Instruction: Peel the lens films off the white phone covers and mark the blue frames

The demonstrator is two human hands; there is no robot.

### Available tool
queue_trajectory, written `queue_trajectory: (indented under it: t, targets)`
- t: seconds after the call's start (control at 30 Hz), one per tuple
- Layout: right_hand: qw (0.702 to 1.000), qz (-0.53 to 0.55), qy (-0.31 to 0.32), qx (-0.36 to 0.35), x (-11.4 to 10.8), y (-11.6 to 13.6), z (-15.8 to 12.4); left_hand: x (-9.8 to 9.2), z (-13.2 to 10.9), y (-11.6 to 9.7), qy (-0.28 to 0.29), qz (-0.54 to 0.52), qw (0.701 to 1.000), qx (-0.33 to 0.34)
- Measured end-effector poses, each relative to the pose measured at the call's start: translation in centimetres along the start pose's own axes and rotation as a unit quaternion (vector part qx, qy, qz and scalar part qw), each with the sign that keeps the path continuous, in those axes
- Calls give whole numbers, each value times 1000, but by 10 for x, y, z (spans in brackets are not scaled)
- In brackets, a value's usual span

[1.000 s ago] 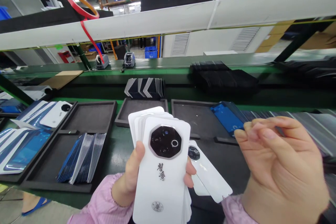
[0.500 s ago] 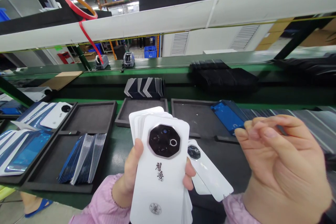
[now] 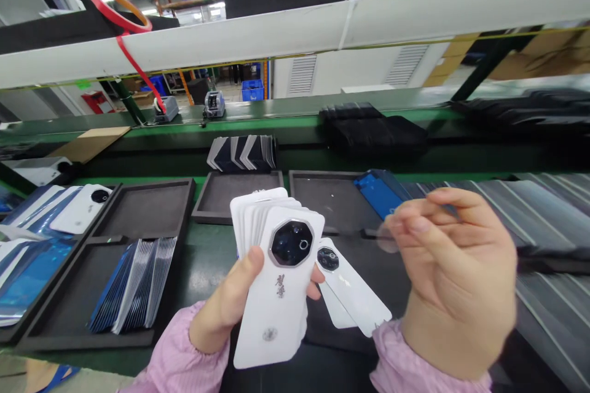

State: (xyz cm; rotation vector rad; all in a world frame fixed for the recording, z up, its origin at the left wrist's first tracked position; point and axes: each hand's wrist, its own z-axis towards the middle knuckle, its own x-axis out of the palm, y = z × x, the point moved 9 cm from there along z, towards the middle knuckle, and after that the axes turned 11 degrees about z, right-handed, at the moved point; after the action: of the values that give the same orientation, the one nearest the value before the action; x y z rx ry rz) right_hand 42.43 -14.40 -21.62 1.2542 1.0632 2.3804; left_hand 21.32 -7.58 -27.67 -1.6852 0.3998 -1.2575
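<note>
My left hand [image 3: 233,291] is wrapped round a fanned stack of white phone back covers [image 3: 271,319], thumb on the front and fingertips at the right edge. The front cover has a dark octagonal camera panel [image 3: 291,243], dark lettering below it and a round emblem near the bottom. My right hand [image 3: 454,282] is raised to the right, thumb and fingers pinched together. At its fingertips shows a small, faint, see-through piece of film [image 3: 387,238], its edges blurred. Behind and between the hands, two more white back covers [image 3: 357,295] lie overlapping on a dark surface.
Dark trays [image 3: 152,202] stand on the green bench, one with a row of upright blue and silver panels [image 3: 138,285]. Film-covered panels [image 3: 27,270] lie far left. Blue film [image 3: 378,193] and grey sheets [image 3: 530,215] are at right. Red tape [image 3: 118,7] hangs from the shelf.
The view has shifted a little. The held stack is tilted more to the right, its lower end now showing. My right hand has moved left, and the faint clear film has come into sight.
</note>
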Motion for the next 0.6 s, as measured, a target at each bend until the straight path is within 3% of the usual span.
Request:
queue_trajectory:
  t: [0.17,0.37,0.6]
  targets:
    - [986,-103,126,29,23,-9,-12,-12,16,23,13,8,995,-103]
    - [963,-97,226,110,40,-30,-15,-16,29,31,40,3,989,-140]
    - [948,-117,262,137,48,-41,-24,-28,37,45,47,5,989,-138]
